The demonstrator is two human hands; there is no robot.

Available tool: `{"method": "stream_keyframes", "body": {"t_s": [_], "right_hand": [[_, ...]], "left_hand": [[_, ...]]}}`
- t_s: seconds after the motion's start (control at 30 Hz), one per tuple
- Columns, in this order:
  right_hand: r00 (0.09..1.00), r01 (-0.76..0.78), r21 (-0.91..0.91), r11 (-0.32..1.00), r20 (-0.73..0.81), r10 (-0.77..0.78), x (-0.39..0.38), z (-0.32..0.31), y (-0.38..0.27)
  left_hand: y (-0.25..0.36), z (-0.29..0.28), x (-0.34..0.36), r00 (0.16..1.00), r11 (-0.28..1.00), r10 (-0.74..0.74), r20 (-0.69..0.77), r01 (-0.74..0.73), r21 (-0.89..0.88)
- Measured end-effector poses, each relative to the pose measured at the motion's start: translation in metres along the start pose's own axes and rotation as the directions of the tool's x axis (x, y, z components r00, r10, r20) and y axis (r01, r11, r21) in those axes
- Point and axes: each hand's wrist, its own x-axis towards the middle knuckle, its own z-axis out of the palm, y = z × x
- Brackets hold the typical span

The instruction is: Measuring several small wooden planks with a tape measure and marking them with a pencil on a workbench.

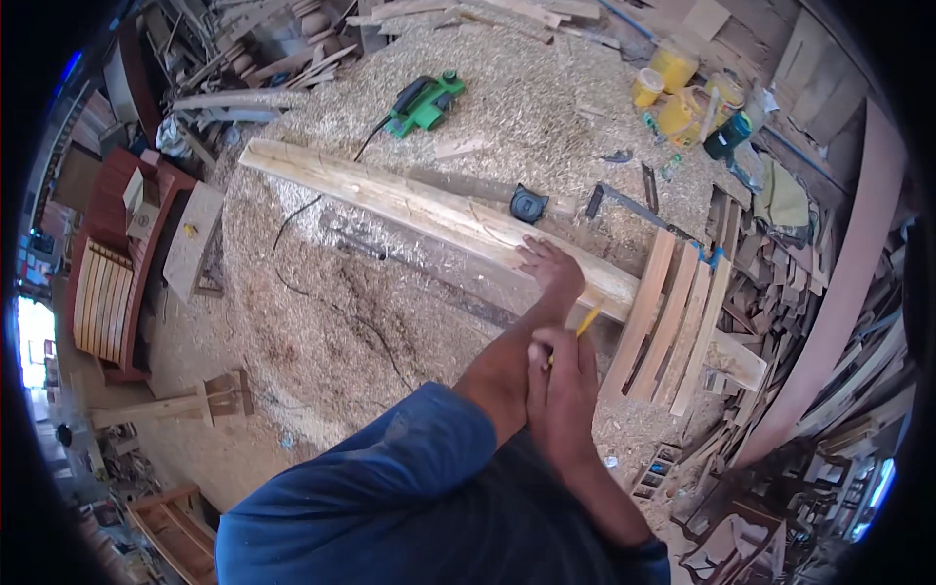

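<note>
A long pale wooden board (390, 190) lies slantwise across the work area, from far left to middle right. My left hand (551, 269) rests on its right part, fingers stretched out over the wood and holding nothing. Closer to me, my right hand (564, 375) is closed round a yellow pencil (588, 320), whose end sticks up past the fingers near the board's close edge. The right hand is beside my left forearm and partly overlaps it. Just beyond the board sits a black tape measure (528, 204).
A green electric planer (424, 102) lies on wood shavings, its cord (283, 229) trailing under the board. Several cut slats (663, 322) lie at the board's right end. A metal square (634, 205), yellow containers (682, 117) and a reddish wooden furniture piece (112, 263) surround the area.
</note>
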Motion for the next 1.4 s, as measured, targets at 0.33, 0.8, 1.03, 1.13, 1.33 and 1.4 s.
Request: {"method": "stream_keyframes", "body": {"t_s": [0.33, 0.8, 1.03, 1.13, 1.33, 1.4], "right_hand": [[0.970, -0.021, 0.199, 0.980, 0.240, -0.028, 0.003, -0.037, -0.030], [0.938, -0.037, 0.333, 0.942, 0.336, -0.082, -0.014, -0.055, -0.064], [0.966, -0.118, 0.174, 0.978, 0.247, 0.072, -0.011, -0.029, -0.033], [0.938, -0.078, 0.282, 0.956, 0.347, -0.026, -0.016, -0.049, -0.065], [0.915, -0.075, 0.331, 0.940, 0.398, -0.067, -0.014, -0.036, -0.054], [0.978, -0.038, 0.044, 0.998, 0.208, 0.028, -0.012, -0.018, -0.026]], "left_hand": [[-0.004, -0.021, 0.009, 0.992, 0.994, -0.107, 0.064, 0.106, 0.005], [-0.016, -0.012, 0.004, 0.998, 0.999, -0.053, 0.044, 0.053, -0.002], [-0.018, -0.011, -0.006, 0.999, 0.999, -0.031, 0.017, 0.031, -0.026], [-0.024, -0.007, -0.006, 1.000, 0.999, -0.026, -0.001, 0.026, -0.032], [-0.023, -0.001, -0.003, 0.999, 0.999, -0.001, -0.037, -0.001, -0.049], [-0.022, -0.001, -0.005, 0.999, 0.998, 0.011, -0.044, -0.013, -0.057]]}}
